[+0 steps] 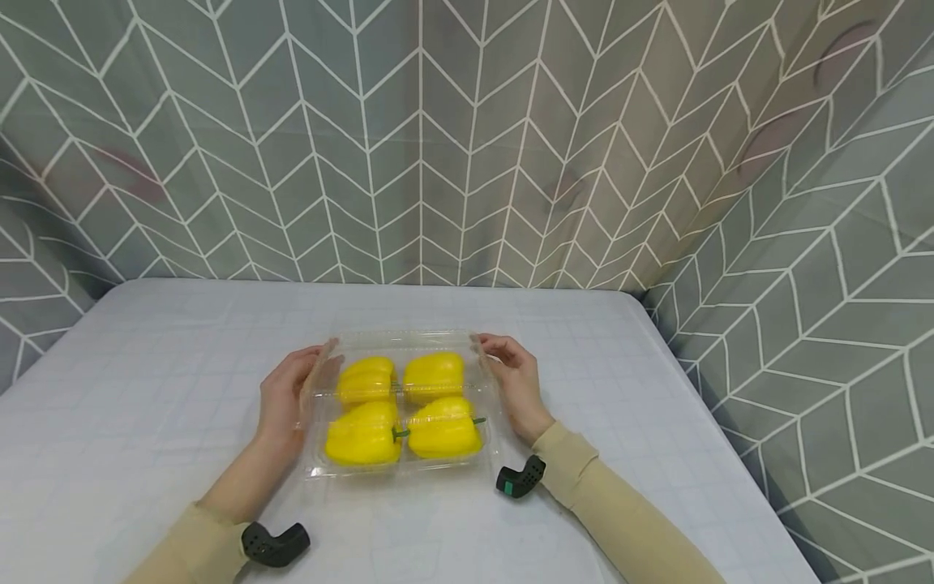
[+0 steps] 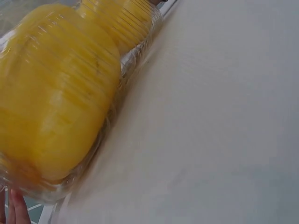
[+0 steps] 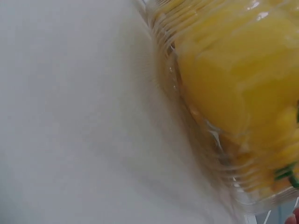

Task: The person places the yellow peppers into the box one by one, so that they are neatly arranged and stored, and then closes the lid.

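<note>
Clear plastic clamshell box [image 1: 403, 466] resting on the white counter [image 1: 146, 389], lid down, holding four yellow bell peppers [image 1: 436, 427] in two rows. Left hand [image 1: 283, 399] pressed against the box's left wall, fingers curled round its far left corner. Right hand [image 1: 515, 380] against the box's right wall, fingers curled over the far right corner. Grey chevron curtain [image 1: 438, 146] hanging behind the box and along the counter's right edge. Wrist views blurred, filled with yellow pepper behind ribbed plastic.

A clear, glossy ribbed plastic box [image 1: 405, 341] holds smooth, shiny yellow peppers [image 1: 363, 436] on a matt cloth-covered table [image 1: 146, 381].
</note>
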{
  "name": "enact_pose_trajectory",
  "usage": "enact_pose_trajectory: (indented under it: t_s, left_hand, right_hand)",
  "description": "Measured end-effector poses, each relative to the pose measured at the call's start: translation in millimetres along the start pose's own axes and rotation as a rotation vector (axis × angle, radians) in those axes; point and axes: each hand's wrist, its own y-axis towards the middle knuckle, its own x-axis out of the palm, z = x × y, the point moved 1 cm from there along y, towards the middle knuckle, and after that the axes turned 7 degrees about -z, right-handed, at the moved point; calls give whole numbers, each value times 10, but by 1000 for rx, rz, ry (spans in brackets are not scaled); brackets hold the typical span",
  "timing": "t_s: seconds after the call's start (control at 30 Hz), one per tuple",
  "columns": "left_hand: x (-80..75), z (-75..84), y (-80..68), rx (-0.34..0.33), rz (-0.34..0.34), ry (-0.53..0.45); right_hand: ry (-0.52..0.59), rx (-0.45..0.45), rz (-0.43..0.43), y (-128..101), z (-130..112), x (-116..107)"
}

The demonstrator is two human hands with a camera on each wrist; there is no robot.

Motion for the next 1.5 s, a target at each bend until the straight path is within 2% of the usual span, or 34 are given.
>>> enact_pose_trajectory:
  t_s: [0.07,0.1,0.17,0.3,0.4,0.47,0.53,0.63,0.8,1.03,1.2,1.27,1.5]
  left_hand:
    - [-9,37,-21,15,-15,56]
    - [-17,65,-38,2,-17,26]
    - [-46,106,-68,-13,-35,72]
    - [-95,196,-188,-21,-66,249]
    - [-113,231,-322,-6,-97,446]
    - [-111,244,-423,-12,-105,554]
    - [-103,252,-524,-22,-119,609]
    - [-81,252,-649,-23,-128,603]
    - [-45,213,-814,25,-126,581]
    - [16,94,-1012,37,-24,611]
    - [64,31,-1057,38,56,671]
    - [74,13,-1063,46,78,667]
    - [89,-17,-1074,63,102,645]
  right_hand:
    - [3,14,-12,-13,-15,-19]
    - [-2,24,-26,-23,-28,-31]
    - [-39,46,-55,-48,-48,-56]
    - [-167,88,-136,-150,-136,-102]
    - [-241,129,-189,-282,-216,-127]
    - [-264,151,-216,-378,-258,-142]
    - [-274,170,-235,-475,-295,-151]
    - [-282,169,-265,-600,-333,-152]
    - [-294,159,-302,-790,-361,-148]
    - [-269,206,-284,-959,-370,-141]
    - [-162,225,-334,-1027,-349,-141]
    - [-104,232,-359,-1043,-335,-143]
    - [12,246,-376,-1080,-293,-140]
